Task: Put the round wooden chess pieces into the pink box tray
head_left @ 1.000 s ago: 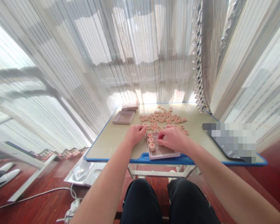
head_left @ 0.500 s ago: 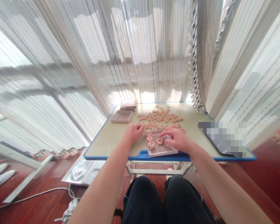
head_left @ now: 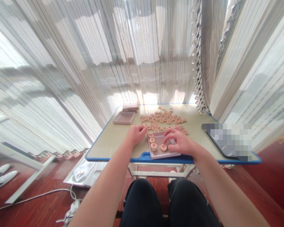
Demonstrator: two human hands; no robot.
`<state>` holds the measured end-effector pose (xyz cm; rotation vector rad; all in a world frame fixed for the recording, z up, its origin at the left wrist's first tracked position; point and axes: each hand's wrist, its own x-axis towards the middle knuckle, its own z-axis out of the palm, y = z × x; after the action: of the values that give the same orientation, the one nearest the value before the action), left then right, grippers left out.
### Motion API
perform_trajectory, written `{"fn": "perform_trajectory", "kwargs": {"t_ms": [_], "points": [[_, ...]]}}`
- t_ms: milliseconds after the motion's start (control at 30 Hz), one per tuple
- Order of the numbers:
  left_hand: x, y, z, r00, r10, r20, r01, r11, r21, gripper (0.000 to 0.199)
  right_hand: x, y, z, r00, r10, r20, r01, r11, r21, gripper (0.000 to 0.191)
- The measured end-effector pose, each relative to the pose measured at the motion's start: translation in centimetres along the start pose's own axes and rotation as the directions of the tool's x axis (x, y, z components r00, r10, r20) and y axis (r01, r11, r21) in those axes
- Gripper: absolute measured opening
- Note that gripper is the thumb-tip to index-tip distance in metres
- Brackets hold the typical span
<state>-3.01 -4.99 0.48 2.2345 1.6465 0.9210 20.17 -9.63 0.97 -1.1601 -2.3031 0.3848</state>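
Observation:
In a shallow open box (head_left: 157, 154) at the table's front edge lie several round wooden Chinese chess pieces with red characters. Three, including this Chinese chess piece (head_left: 153, 147), line the box's left side. My right hand (head_left: 180, 142) reaches over the box's right side, fingers apart, with one fingertip touching the Chinese chess piece (head_left: 163, 147) near the middle of the box. My left hand (head_left: 136, 134) rests curled on the table left of the box. Another piece shows at its fingertips, but whether it is gripped is hidden.
Many Chinese chess pieces (head_left: 168, 122) are scattered behind the box. At the back left are a second shallow box (head_left: 124, 118) and stacked boxes (head_left: 130, 106). A dark-edged flat object (head_left: 219, 146), partly blurred out, lies on the right. The table (head_left: 104, 142) has a blue rim.
The piece under my right hand has slid slightly toward me and to the right inside the box. My right fingers have shifted with it. My left hand stays in place.

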Motion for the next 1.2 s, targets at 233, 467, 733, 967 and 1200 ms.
{"fn": "perform_trajectory", "kwargs": {"t_ms": [233, 467, 733, 967, 1200], "points": [[0.0, -0.1, 0.1, 1.000, 0.006, -0.008, -0.006, 1.000, -0.013, 0.044, -0.2, 0.1, 0.2, 0.997, -0.081, 0.006, 0.082, 0.997, -0.004, 0.006], [0.0, 0.0, 0.0, 1.000, 0.003, 0.000, -0.003, 1.000, -0.011, 0.044, 0.1, -0.4, 0.0, 0.996, -0.074, 0.054, 0.074, 0.997, 0.001, 0.011], [0.0, 0.1, 0.0, 1.000, 0.006, 0.002, -0.006, 1.000, -0.018, 0.044, 1.0, -1.0, -0.3, 0.981, -0.107, 0.163, 0.104, 0.994, 0.023, 0.013], [0.1, 0.0, 0.1, 1.000, 0.010, 0.000, -0.010, 1.000, -0.017, 0.045, 0.9, -1.3, -0.2, 0.981, -0.133, 0.143, 0.132, 0.991, 0.014, 0.004], [0.1, -0.1, 0.1, 1.000, 0.020, 0.004, -0.020, 1.000, -0.023, 0.045, 1.0, -1.6, -0.2, 0.979, -0.137, 0.153, 0.134, 0.991, 0.026, 0.009]]}}
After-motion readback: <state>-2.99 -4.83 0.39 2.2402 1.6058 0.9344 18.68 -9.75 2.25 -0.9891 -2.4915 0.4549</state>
